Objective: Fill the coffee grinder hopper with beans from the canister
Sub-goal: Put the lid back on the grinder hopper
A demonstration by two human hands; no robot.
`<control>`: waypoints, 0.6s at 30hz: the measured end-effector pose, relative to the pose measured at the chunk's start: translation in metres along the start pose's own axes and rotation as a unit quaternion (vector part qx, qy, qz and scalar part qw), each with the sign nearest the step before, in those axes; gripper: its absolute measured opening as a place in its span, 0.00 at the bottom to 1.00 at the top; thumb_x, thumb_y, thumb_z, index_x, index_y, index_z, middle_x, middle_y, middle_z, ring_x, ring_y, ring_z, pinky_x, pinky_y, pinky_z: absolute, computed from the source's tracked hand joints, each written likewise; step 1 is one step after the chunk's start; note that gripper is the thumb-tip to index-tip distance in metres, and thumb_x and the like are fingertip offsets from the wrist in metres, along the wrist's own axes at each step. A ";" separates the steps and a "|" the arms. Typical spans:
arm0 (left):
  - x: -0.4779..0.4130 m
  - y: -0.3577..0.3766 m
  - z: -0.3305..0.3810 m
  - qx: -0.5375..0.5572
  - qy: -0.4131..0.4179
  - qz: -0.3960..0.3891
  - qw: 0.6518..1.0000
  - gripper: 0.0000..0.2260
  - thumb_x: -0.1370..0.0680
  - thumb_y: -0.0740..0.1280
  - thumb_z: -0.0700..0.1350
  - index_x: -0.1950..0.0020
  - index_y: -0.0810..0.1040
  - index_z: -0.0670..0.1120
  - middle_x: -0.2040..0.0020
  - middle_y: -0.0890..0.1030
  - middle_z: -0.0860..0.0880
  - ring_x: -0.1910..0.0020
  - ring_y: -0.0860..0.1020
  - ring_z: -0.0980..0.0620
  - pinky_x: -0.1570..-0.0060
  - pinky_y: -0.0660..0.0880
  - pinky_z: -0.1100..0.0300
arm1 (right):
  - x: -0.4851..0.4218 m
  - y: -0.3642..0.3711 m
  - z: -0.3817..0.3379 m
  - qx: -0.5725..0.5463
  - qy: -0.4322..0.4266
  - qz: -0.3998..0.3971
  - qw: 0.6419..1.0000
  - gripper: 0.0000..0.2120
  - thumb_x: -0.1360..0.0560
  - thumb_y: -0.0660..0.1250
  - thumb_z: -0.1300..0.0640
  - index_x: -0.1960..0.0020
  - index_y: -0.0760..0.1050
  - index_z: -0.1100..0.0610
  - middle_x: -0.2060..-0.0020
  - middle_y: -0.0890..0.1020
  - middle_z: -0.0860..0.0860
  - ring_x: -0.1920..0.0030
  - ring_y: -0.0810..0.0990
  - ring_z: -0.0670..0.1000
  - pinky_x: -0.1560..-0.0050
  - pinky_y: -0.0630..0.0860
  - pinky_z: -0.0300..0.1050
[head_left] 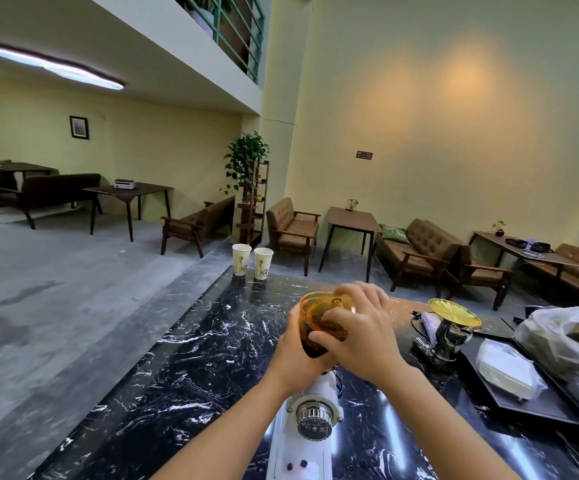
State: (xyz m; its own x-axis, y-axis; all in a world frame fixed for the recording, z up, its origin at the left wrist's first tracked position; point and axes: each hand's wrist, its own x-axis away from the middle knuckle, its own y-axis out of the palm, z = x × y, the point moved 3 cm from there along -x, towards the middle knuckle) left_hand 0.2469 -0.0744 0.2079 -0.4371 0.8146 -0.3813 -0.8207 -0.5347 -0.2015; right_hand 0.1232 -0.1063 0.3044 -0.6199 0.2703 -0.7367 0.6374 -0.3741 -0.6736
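Head view: amber hopper [316, 327] atop white grinder [310, 420], between both hands, beans dark inside. Left hand [295, 355] wrapped around hopper's lower wall, steadying. Right hand [361, 327] closed over amber lid [333, 306] from above. Judgement: thin rigid plastic, light, smooth, likely slippery; best held low on wall, lid by rim. Canister not identifiable
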 end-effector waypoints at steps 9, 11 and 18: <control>0.003 -0.001 0.005 0.015 -0.002 -0.018 1.000 0.41 0.35 0.77 0.54 0.28 0.58 0.57 0.39 0.76 0.56 0.41 0.78 0.56 0.43 0.79 0.53 | -0.019 -0.007 0.008 -0.153 0.125 -0.147 0.969 0.33 0.35 0.71 0.41 0.34 0.65 0.47 0.49 0.73 0.44 0.46 0.72 0.49 0.48 0.68 0.43; 0.004 -0.001 0.004 0.013 -0.003 -0.018 1.000 0.43 0.36 0.76 0.55 0.28 0.57 0.57 0.37 0.75 0.54 0.39 0.76 0.54 0.42 0.78 0.51 | -0.017 -0.013 0.012 -0.204 0.170 -0.070 0.962 0.34 0.34 0.73 0.44 0.31 0.66 0.48 0.47 0.73 0.44 0.43 0.73 0.50 0.43 0.71 0.45; 0.003 0.000 0.004 0.027 -0.004 -0.015 1.000 0.40 0.35 0.77 0.50 0.29 0.59 0.58 0.39 0.77 0.56 0.43 0.78 0.59 0.48 0.79 0.61 | -0.021 0.004 0.003 -0.165 0.158 -0.201 0.953 0.32 0.33 0.69 0.40 0.31 0.68 0.46 0.26 0.63 0.55 0.25 0.57 0.56 0.30 0.60 0.57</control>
State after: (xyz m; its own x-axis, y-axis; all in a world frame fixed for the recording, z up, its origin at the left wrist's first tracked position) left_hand 0.2437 -0.0713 0.2101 -0.4142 0.8326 -0.3678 -0.8524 -0.4965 -0.1640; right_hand 0.1373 -0.1160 0.3174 -0.7089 0.6058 -0.3612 0.5191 0.1015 -0.8487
